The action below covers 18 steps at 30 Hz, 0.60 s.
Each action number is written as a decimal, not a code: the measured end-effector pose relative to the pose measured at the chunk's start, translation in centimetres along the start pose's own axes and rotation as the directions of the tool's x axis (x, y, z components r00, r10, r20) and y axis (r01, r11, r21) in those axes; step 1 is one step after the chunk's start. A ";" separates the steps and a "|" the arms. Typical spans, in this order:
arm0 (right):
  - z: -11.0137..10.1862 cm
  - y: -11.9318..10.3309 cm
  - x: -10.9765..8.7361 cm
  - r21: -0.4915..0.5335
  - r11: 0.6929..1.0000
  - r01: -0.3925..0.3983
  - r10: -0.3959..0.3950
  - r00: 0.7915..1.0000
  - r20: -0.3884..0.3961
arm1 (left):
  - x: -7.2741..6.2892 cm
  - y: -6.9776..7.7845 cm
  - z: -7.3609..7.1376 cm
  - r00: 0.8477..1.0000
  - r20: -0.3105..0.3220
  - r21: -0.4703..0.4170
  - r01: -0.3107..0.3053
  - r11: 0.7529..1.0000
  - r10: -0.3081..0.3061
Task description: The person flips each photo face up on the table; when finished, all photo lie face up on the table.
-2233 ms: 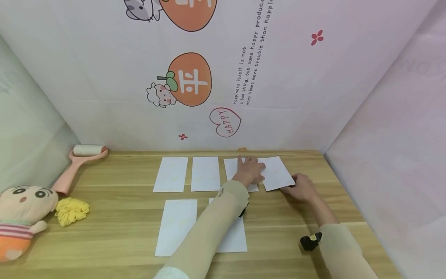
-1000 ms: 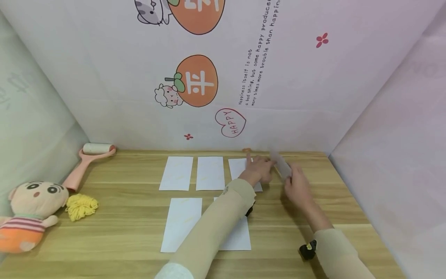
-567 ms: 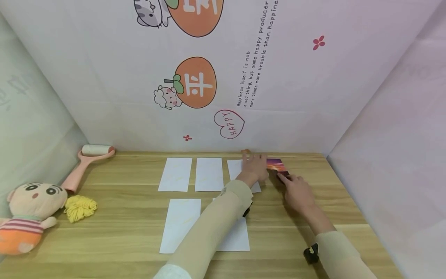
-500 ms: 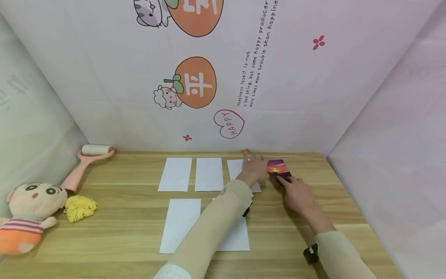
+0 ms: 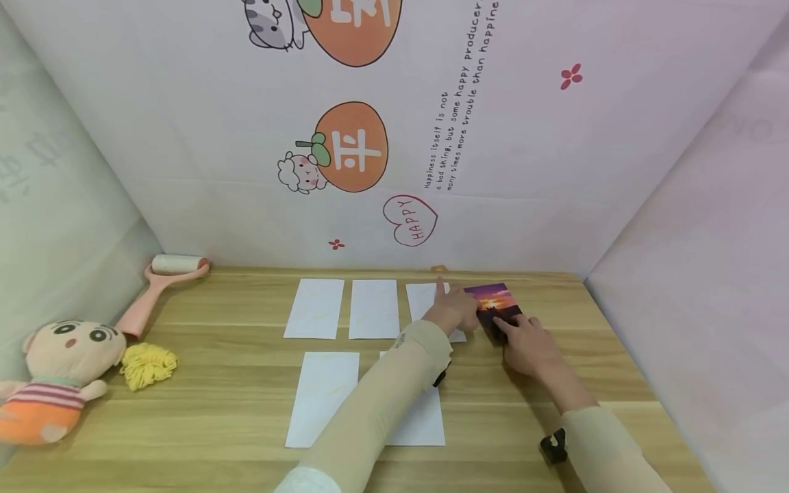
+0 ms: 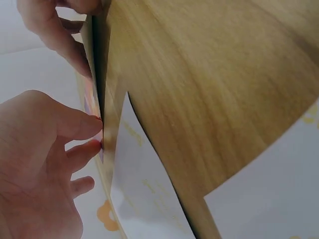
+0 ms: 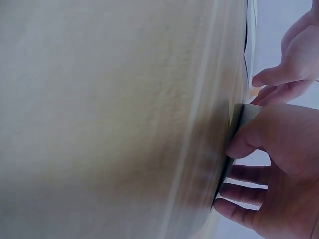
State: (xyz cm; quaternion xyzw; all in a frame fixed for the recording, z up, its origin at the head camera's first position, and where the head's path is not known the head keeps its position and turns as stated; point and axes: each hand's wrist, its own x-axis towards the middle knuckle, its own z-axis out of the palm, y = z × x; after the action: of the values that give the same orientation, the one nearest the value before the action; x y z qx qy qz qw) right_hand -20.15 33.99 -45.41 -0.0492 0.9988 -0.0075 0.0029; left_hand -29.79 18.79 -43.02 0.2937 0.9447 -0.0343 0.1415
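A photo card (image 5: 492, 299) with a purple and orange sunset lies picture side up at the right end of the back row. My right hand (image 5: 531, 346) holds its near right part, thumb over the dark area of the picture. At its left edge, my left hand (image 5: 455, 308) pinches the card between thumb and finger; the left wrist view shows these fingertips (image 6: 94, 128) right on the edge. Under my left hand is a white card (image 5: 418, 296), partly hidden. In the right wrist view, the right fingers (image 7: 244, 193) line the card's edge.
Two more white cards (image 5: 314, 308) (image 5: 374, 308) complete the back row; two larger-looking ones (image 5: 322, 397) (image 5: 425, 418) lie nearer, one partly under my left sleeve. At left are a pink lint roller (image 5: 150, 299), yellow yarn (image 5: 148, 365) and a plush doll (image 5: 70, 352). A printed wall (image 5: 511, 233) borders the table.
The card at the right has been turned over from its white side to its sunset picture, and lowered flat. My left hand has shifted slightly to its left edge.
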 end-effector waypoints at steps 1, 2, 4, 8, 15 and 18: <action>-0.1 -0.1 0.1 0.009 1.000 -0.006 0.006 1.000 0.018 | 0.0 -0.1 0.1 1.000 -0.007 -0.003 0.000 1.000 0.000; -0.2 -0.1 0.2 0.016 1.000 -0.011 0.010 0.999 0.036 | 0.0 -0.2 0.3 1.000 -0.012 -0.005 0.001 1.000 -0.001; -0.2 -0.2 0.4 0.025 1.000 -0.017 0.015 0.998 0.062 | 0.0 -0.5 0.6 1.000 -0.017 -0.029 0.001 1.000 -0.001; -0.2 -0.1 0.7 0.043 0.999 -0.024 0.021 0.997 0.079 | 0.8 -1.6 1.0 1.000 0.012 -0.097 0.017 0.995 -0.016; -0.5 0.5 1.4 0.088 0.995 -0.046 0.039 0.995 0.088 | 2.7 -3.2 1.9 0.996 0.069 -0.161 0.069 0.985 -0.058; -0.8 0.4 1.7 0.121 0.991 -0.062 0.057 0.997 0.045 | 2.7 -3.5 1.9 0.996 0.064 -0.172 0.069 0.983 -0.059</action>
State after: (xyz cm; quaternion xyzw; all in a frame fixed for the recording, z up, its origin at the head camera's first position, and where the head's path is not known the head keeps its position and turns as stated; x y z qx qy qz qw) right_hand -21.88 34.21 -44.66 -0.0191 0.9972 -0.0674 0.0268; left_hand -33.45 17.09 -45.73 0.2485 0.9486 0.0353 0.1929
